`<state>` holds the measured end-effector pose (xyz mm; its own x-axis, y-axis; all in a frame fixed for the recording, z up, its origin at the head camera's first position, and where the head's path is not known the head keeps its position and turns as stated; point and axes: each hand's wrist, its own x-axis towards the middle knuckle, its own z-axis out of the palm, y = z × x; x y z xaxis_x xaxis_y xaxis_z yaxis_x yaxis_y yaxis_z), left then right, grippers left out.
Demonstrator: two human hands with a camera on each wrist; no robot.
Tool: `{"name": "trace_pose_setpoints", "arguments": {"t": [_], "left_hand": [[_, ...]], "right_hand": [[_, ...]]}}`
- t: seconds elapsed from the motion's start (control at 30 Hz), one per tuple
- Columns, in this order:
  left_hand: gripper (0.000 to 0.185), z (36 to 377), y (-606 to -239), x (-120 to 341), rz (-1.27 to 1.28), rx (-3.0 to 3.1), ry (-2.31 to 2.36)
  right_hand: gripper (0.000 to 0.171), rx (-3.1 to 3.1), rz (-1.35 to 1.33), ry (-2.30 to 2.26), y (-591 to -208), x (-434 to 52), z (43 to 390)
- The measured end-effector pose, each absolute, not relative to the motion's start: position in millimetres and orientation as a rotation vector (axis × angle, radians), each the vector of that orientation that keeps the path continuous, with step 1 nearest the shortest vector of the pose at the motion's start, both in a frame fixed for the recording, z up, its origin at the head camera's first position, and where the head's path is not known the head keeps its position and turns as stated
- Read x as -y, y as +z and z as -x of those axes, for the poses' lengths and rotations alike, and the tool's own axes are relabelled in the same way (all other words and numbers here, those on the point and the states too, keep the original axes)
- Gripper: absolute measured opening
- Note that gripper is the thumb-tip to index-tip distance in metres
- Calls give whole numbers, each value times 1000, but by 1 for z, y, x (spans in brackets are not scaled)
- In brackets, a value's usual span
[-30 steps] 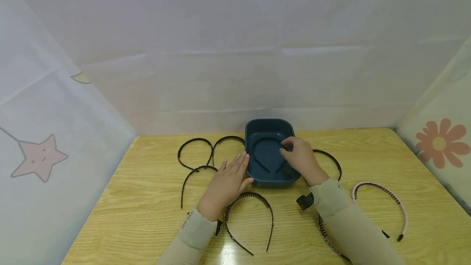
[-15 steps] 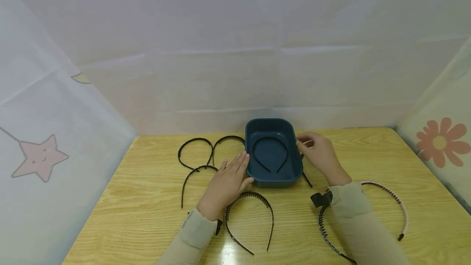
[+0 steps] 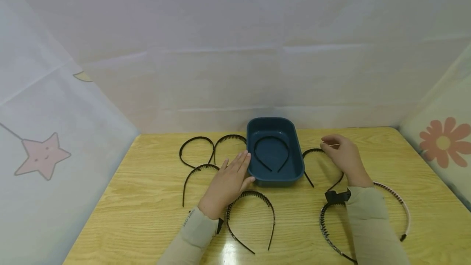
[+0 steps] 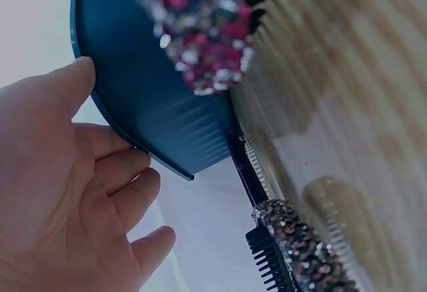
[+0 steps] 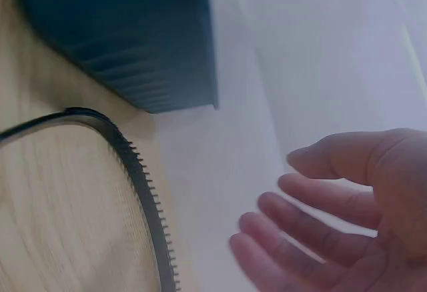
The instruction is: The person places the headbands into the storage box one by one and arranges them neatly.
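A dark blue plastic bin (image 3: pixel 275 183) stands at the back middle of the table, with a thin black headband (image 3: pixel 288 150) lying inside it. My left hand (image 3: pixel 225 181) rests against the bin's left side, fingers extended and fingertips at its rim. In the left wrist view, the thumb and fingers (image 4: pixel 120 165) touch that rim. My right hand (image 3: pixel 346 156) hovers right of the bin, its fingers relaxed and nothing between them. A black toothed headband (image 3: pixel 308 178) lies beneath it, partly hidden by the hand; the right wrist view shows this headband (image 5: pixel 148 202) beside the bin.
Left of the bin lie several black headbands (image 3: pixel 180 147), partly overlapping. A beaded toothed headband (image 3: pixel 272 212) is in front. At the right are a glittery black headband (image 3: pixel 325 232) and a pink-wrapped one (image 3: pixel 406 212), partly under my right sleeve. A white cloth wall (image 3: pixel 220 72) rises behind.
My right hand has let go of the black headband, now lying in the bin, and moved out to the right over another headband. The left hand has stayed at the bin.
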<state>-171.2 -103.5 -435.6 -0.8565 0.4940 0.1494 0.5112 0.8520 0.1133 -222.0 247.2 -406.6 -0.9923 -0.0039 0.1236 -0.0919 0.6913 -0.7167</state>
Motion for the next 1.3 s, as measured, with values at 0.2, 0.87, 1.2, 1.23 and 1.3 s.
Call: {"name": "trace_pose_setpoints", "arguments": {"t": [0.2, 0.87, 1.2, 1.23, 1.3], "left_hand": [[70, 170, -433, 103, 789, 2930, -230], [71, 170, -436, 101, 784, 2929, -202], [72, 171, -436, 102, 782, 2934, -210], [72, 171, -435, 102, 782, 2936, -212], [72, 171, -435, 102, 779, 2939, -213]], "right_hand": [[46, 2864, 35, 1200, -411, -266, 220], [52, 3166, 267, 1224, -423, -291, 221], [46, 3124, 282, 1304, -428, -288, 223], [46, 3125, 276, 1302, -428, -288, 224], [45, 3125, 269, 1302, -428, -288, 224]]}}
